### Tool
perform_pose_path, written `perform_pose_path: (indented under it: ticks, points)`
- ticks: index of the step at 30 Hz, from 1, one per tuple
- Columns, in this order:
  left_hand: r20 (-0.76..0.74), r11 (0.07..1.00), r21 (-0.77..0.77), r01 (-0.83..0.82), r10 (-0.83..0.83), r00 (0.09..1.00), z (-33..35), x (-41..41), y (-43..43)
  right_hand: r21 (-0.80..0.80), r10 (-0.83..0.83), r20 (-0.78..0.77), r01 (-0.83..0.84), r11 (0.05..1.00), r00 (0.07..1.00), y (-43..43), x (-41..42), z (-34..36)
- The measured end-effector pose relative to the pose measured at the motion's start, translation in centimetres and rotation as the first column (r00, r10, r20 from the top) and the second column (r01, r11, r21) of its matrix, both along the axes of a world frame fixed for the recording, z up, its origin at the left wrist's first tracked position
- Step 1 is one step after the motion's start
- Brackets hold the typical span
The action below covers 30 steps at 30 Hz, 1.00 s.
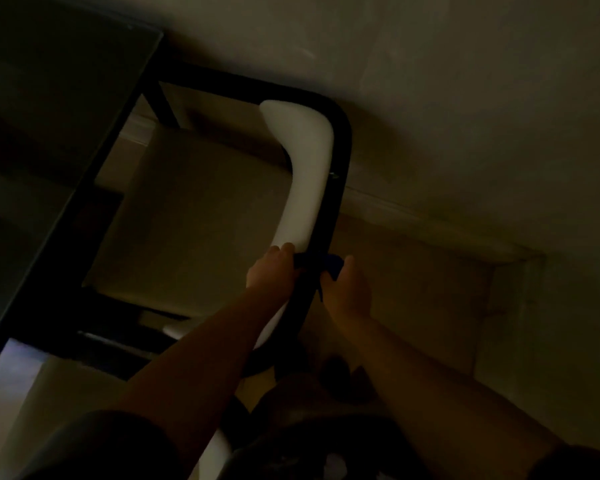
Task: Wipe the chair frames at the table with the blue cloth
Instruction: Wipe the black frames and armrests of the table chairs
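The room is dark. A plain wall (430,81) fills the top and right of the view. A pale strip of baseboard (413,211) runs along the bottom of the wall. Below the wall lies a tan floor (413,289). Near the wall, low on the floor, sits a dark lump (343,379), too dim to tell what it is.

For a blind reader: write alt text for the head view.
Both hands, left hand and right hand, hold a blue cloth wrapped around a black chair frame beside its white backrest pad. Dim room, dark table at left.
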<state>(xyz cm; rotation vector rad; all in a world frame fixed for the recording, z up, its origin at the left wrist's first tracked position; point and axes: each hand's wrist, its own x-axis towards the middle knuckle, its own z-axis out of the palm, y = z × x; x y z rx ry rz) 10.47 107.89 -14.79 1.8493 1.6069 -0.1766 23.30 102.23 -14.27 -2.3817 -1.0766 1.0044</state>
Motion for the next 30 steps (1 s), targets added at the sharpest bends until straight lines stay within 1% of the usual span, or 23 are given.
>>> perform_pose_path:
  ticks: [3, 6, 9, 13, 18, 20, 22, 26, 30]
  points:
    - [-0.006, 1.0, 0.022, 0.002, -0.002, 1.0, -0.2, 1.9, 3.2, 0.026, -0.008, -0.012, 0.009, 1.0, 1.0, 3.2, 1.8, -0.3]
    - [-0.011, 0.999, 0.016, -0.035, 0.035, 0.999, 0.0, 4.1, 6.7, 0.036, 0.004, -0.057, -0.002, 0.999, 0.998, 7.3, 4.1, -0.6]
    - [-0.046, 0.997, 0.008, -0.071, 0.071, 0.996, 0.6, 6.3, 10.3, 0.031, 0.025, -0.058, -0.023, 0.999, 0.998, 11.4, 6.1, -0.3]
    - [-0.059, 0.994, 0.035, -0.108, 0.109, 0.992, 0.5, 8.8, 14.7, 0.03, 0.037, -0.081, -0.035, 0.999, 0.996, 16.1, 8.6, -0.1]
    - [-0.046, 0.984, 0.079, -0.157, 0.161, 0.986, 0.2, 11.9, 21.5, 0.1, 0.06, -0.041, -0.055, 0.993, 0.997, 23.4, 11.7, -0.2]
    - [-0.025, 0.982, 0.086, -0.17, 0.173, 0.985, 0.2, 12.9, 24.5, 0.101, 0.069, -0.027, -0.066, 0.993, 0.997, 26.6, 12.7, -0.4]
    - [-0.017, 0.979, 0.089, -0.184, 0.186, 0.982, 0.2, 13.4, 27.2, 0.086, 0.091, -0.014, -0.09, 0.992, 0.996, 29.5, 13.1, -0.7]
    - [-0.063, 0.972, 0.119, -0.202, 0.211, 0.975, 0.1, 13.2, 30.7, 0.104, 0.14, 0.02, -0.142, 0.984, 0.99, 33.7, 13.2, -1.6]
    - [-0.09, 0.975, 0.142, -0.169, 0.183, 0.979, 0.2, 13.4, 33.9, 0.139, 0.124, -0.018, -0.12, 0.983, 0.992, 35.8, 13.1, -2.0]
